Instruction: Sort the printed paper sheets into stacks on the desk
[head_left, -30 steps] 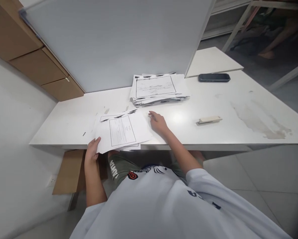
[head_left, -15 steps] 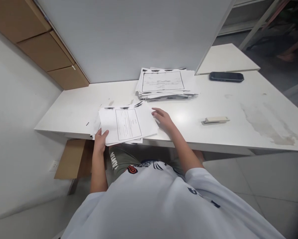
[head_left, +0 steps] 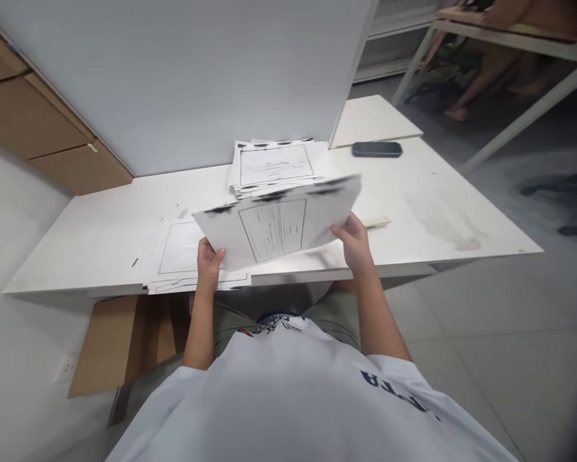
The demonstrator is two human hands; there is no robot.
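Note:
Both my hands hold a small sheaf of printed sheets (head_left: 278, 221) lifted above the white table (head_left: 90, 240), tilted toward me. My left hand (head_left: 208, 262) grips its near left corner, thumb on top. My right hand (head_left: 354, 244) pinches its right edge. Under the lifted sheaf, a few more printed sheets (head_left: 180, 250) lie flat at the table's near edge. A thicker stack of papers (head_left: 273, 165) sits farther back against the grey partition.
A dark phone (head_left: 377, 149) lies at the back right of the table. A pale stapler (head_left: 377, 222) shows just past my right hand. Cardboard (head_left: 110, 343) leans under the table on the left. A stain (head_left: 437, 221) marks the tabletop's right side.
The sheaf that lay on the table's near edge has been picked up with both hands and raised; my right hand moved from the tabletop to its right edge. The view shifted left.

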